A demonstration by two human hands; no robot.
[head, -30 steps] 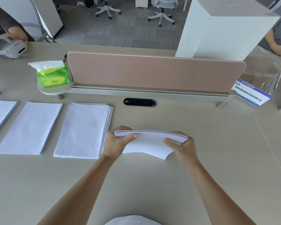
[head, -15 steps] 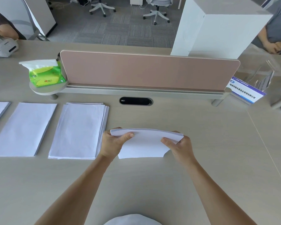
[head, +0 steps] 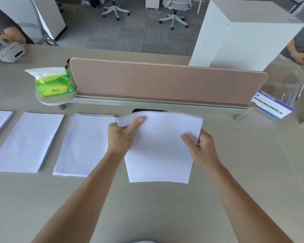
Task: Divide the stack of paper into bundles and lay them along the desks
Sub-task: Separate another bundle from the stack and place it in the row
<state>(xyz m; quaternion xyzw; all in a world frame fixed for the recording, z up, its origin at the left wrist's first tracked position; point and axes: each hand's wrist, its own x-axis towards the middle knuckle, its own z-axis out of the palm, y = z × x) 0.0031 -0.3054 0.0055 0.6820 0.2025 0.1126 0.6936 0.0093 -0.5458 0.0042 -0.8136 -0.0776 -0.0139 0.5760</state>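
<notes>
Gripping paper bundle point(head: 159, 148) | left hand point(head: 120, 137) | right hand point(head: 201, 148) | opposite edges

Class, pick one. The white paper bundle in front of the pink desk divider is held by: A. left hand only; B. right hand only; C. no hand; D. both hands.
D: the left hand and the right hand each grip a side of the white paper bundle.

We are in an open office: swivel chairs point(head: 175, 10) on grey carpet tiles point(head: 130, 39), a long shared surface point(head: 253, 172) split by a low divider panel point(head: 165, 81).
</notes>
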